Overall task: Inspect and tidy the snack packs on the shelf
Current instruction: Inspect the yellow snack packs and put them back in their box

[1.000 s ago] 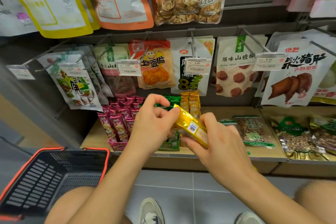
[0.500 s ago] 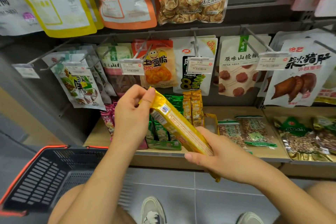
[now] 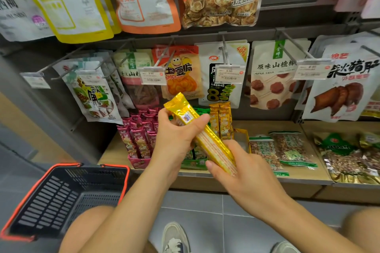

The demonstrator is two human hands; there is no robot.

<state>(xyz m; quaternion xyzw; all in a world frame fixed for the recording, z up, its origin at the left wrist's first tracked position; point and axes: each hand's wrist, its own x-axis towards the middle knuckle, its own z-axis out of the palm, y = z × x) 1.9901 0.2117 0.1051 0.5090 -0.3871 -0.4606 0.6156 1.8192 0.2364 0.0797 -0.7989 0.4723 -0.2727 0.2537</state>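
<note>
A long gold snack pack (image 3: 202, 135) is held tilted in front of the low wooden shelf (image 3: 115, 154), its sealed end up and to the left. My left hand (image 3: 176, 135) grips its upper part, thumb across the label side. My right hand (image 3: 236, 168) holds the lower end from beneath. Behind the hands stand display boxes of magenta packs (image 3: 139, 135), green packs (image 3: 195, 159) and upright gold packs (image 3: 222, 121). The green box is partly hidden by my hands.
Bags of nuts (image 3: 287, 150) lie flat on the shelf to the right. Hanging snack bags on metal hooks (image 3: 224, 53) with price tags (image 3: 153, 76) fill the wall above. A black basket with an orange rim (image 3: 61, 201) sits on the grey floor at lower left.
The gold pack has been lifted off the shelf area and turned from lying low between the hands to tilted, end up. My left hand shifted up along it; the view moved slightly closer.
</note>
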